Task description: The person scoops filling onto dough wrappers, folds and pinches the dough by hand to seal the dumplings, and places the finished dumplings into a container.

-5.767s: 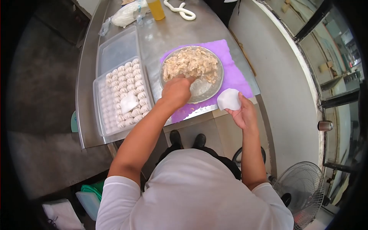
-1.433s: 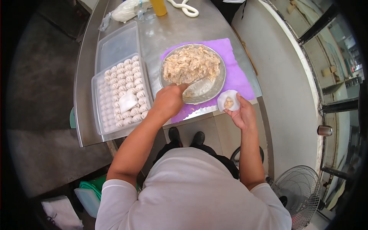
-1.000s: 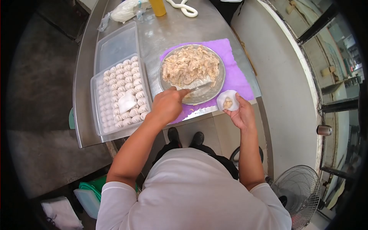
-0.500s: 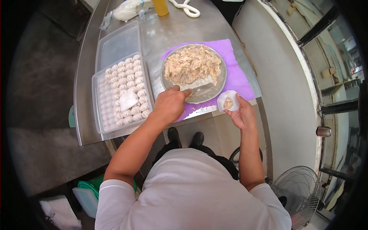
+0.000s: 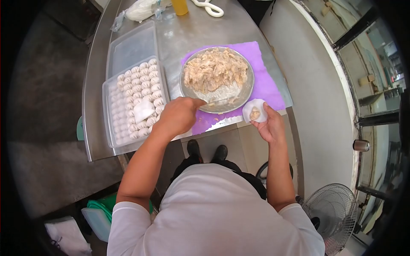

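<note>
My left hand [image 5: 177, 116] is closed on a thin metal spatula [image 5: 217, 102], mostly hidden under the fingers and seen nearly edge-on at the near side of a round metal bowl [image 5: 250, 87]. Pale, chunky filling [image 5: 215, 70] is heaped toward the bowl's far side. In my right hand [image 5: 270, 125], right of the bowl, a round white wrapper [image 5: 249, 107] lies on the fingers, with the thumb at its edge. A small lump of filling [image 5: 254, 113] rests on its middle. Several pleated dumplings [image 5: 145, 79] stand in rows in a clear plastic tray [image 5: 106, 115] on the left.
Purple cloth [image 5: 267, 87] lies under the bowl on the metal table [image 5: 183, 36]. White wrappers [image 5: 144, 110] sit on the dumplings. Beyond are a clear lid [image 5: 133, 49], plastic bag [image 5: 142, 10], yellow container [image 5: 180, 6] and white dough strip [image 5: 213, 10]. A fan [image 5: 333, 213] stands lower right.
My left hand has drawn back leftward and nearer, and the spatula has moved from the filling's edge to the bowl's near side. Filling now lies on the wrapper, which was bare in the oldest frame.
</note>
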`<control>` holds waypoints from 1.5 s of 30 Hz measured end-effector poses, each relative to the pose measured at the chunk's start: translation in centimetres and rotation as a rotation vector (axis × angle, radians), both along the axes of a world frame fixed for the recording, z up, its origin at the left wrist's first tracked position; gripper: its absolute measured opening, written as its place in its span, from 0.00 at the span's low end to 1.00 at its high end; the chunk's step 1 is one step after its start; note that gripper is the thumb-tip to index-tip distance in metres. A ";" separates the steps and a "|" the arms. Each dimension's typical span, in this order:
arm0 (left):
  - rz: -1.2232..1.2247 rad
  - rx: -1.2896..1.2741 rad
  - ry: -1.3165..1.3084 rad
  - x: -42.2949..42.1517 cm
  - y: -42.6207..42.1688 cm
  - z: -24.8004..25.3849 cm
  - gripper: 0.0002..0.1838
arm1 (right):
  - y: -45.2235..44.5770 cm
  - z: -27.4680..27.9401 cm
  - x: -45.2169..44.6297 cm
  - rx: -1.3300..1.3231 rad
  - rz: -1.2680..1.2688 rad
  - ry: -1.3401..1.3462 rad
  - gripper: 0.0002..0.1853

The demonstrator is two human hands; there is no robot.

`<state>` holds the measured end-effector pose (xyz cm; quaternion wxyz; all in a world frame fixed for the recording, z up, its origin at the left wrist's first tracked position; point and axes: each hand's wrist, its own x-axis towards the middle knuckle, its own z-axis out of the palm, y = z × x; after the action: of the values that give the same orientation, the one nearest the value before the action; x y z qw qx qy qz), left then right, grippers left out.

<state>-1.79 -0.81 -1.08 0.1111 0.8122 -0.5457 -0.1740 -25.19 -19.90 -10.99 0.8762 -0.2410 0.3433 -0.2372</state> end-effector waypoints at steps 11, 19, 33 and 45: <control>0.229 -0.001 0.803 -0.4 2.7 -1.6 0.21 | 1.1 0.9 1.3 0.064 0.096 -0.062 0.20; 0.004 -0.177 0.138 -3.8 3.2 1.3 0.23 | 1.4 0.9 0.6 0.072 0.117 -0.096 0.21; -0.235 -0.257 0.003 -1.5 2.1 3.3 0.26 | 1.2 2.2 0.2 0.250 0.218 -0.162 0.23; -0.185 -0.262 0.011 -2.2 2.4 4.8 0.24 | 1.4 2.4 -0.1 0.170 0.294 -0.211 0.25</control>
<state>-4.01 1.61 3.77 0.2026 0.7359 -0.6357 -0.1151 -25.28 -18.52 -8.59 0.9498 -0.1876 0.2294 -0.1006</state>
